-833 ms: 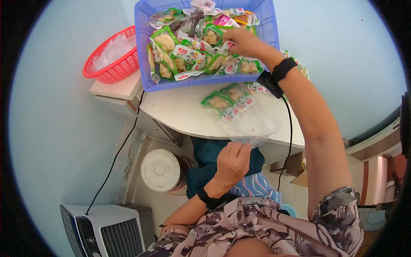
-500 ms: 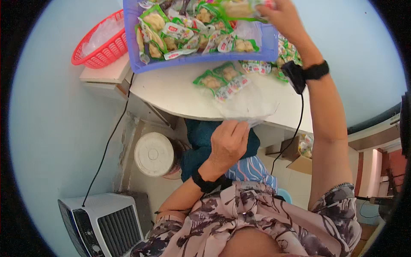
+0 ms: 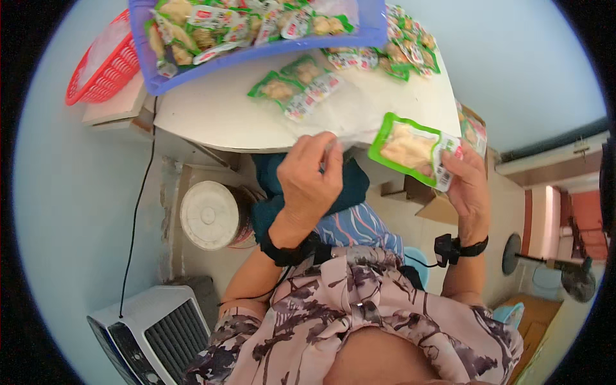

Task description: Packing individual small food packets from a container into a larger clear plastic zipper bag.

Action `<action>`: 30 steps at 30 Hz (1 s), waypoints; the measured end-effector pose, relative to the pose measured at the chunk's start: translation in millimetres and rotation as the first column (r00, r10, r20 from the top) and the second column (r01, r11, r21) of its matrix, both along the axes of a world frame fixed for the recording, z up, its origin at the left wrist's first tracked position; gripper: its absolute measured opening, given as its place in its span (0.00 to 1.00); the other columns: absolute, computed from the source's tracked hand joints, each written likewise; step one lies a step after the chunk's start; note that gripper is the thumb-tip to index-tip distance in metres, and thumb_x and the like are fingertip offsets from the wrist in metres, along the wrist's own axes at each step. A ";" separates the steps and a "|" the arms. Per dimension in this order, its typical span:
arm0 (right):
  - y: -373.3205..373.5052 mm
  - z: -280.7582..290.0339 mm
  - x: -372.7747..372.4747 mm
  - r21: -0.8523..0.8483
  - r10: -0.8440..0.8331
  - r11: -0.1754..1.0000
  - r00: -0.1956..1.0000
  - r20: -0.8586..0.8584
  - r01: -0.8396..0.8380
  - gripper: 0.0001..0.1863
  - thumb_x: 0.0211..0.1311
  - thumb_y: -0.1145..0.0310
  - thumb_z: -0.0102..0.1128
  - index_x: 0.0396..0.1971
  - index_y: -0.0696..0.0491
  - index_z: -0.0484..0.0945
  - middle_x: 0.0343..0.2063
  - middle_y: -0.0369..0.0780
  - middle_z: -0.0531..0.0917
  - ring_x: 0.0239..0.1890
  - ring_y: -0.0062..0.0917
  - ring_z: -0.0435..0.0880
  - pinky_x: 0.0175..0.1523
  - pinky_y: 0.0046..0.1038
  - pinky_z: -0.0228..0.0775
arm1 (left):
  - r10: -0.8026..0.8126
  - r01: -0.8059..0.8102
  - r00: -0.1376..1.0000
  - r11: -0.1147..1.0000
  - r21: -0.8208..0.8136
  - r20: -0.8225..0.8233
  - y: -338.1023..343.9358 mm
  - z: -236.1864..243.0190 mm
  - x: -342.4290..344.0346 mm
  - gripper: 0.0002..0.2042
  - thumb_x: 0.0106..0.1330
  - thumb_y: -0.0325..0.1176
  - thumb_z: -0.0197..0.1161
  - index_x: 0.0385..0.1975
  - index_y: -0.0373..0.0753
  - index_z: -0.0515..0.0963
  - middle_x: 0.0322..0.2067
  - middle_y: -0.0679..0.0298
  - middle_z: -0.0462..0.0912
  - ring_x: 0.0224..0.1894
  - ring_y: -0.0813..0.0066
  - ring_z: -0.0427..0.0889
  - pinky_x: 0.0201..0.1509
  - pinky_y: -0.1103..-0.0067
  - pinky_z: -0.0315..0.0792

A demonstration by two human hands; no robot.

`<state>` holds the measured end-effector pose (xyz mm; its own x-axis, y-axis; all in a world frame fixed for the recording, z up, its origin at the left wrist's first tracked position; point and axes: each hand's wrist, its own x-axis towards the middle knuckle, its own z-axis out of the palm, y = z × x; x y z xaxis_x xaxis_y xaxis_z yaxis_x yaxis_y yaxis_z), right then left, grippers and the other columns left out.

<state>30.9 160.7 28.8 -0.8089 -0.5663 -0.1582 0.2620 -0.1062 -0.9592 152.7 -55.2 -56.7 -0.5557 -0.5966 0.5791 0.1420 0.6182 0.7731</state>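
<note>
Green-edged packet [image 3: 405, 149] at the near right edge of the table [image 3: 205, 122], gripped by its right end between closed fingers of the right hand [image 3: 468, 183]. Left hand [image 3: 307, 183] farther left, fingers curled nearly together, pinching the near end of a clear plastic bag [image 3: 346, 112]. Beyond, two similar packets [image 3: 279, 88], then a packet-filled blue crate [image 3: 256, 50]; right of it, a packet heap [image 3: 410, 50].

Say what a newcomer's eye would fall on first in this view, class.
Probably the green-edged food packet held up in the right hand, right of centre. Next might come the blue-violet crate at the top, crowded with packets, and the bright red basket to its left.
</note>
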 end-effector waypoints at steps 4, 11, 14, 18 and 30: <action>-17.2 -10.0 12.6 -0.084 0.031 0.996 0.991 0.129 -0.020 0.20 0.64 0.80 0.53 0.56 0.63 0.65 0.50 0.48 0.78 0.49 0.32 0.82 0.53 0.38 0.80 | 0.032 -0.032 0.999 0.999 0.022 -0.007 -2.8 2.9 -1.4 0.05 0.59 0.25 0.65 0.34 0.35 0.79 0.22 0.60 0.76 0.20 0.74 0.74 0.24 0.79 0.68; -34.9 -30.1 16.9 -0.128 0.103 0.989 0.967 0.233 -0.075 0.17 0.64 0.80 0.53 0.52 0.65 0.64 0.50 0.50 0.78 0.48 0.35 0.83 0.55 0.38 0.79 | 0.038 -0.038 0.999 0.998 0.043 -0.001 0.9 3.5 -3.3 0.06 0.59 0.24 0.65 0.35 0.35 0.79 0.23 0.60 0.76 0.20 0.73 0.74 0.24 0.79 0.68; -49.3 -34.5 23.6 -0.169 0.141 0.980 0.958 0.249 -0.101 0.19 0.65 0.81 0.52 0.55 0.65 0.63 0.51 0.50 0.77 0.49 0.35 0.82 0.56 0.36 0.78 | 0.049 -0.045 0.999 0.981 -0.190 0.014 -2.6 -1.9 2.1 0.07 0.58 0.24 0.66 0.36 0.36 0.79 0.22 0.59 0.75 0.20 0.68 0.75 0.23 0.76 0.68; -71.3 -44.8 23.2 -0.196 0.161 0.974 0.961 0.226 -0.117 0.21 0.65 0.82 0.49 0.58 0.63 0.62 0.53 0.48 0.76 0.53 0.31 0.80 0.59 0.32 0.74 | 0.028 -0.025 1.000 0.972 -0.235 0.008 0.0 1.1 5.2 0.09 0.57 0.24 0.66 0.37 0.37 0.79 0.23 0.58 0.76 0.21 0.62 0.76 0.24 0.73 0.70; -171.3 -78.6 7.5 -0.393 0.316 0.895 0.921 0.227 -0.210 0.19 0.65 0.79 0.50 0.56 0.57 0.67 0.43 0.38 0.77 0.41 0.25 0.79 0.46 0.26 0.76 | 0.011 -0.021 0.998 0.988 -0.153 -0.066 1.6 2.9 3.4 0.08 0.57 0.23 0.66 0.36 0.36 0.79 0.22 0.58 0.76 0.19 0.62 0.74 0.22 0.73 0.68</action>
<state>38.5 -10.5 -49.8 -0.5739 -0.8125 -0.1024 0.5781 -0.3134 -0.7534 156.1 -53.6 -53.8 -0.5054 -0.5065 0.6986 0.1775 0.7313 0.6586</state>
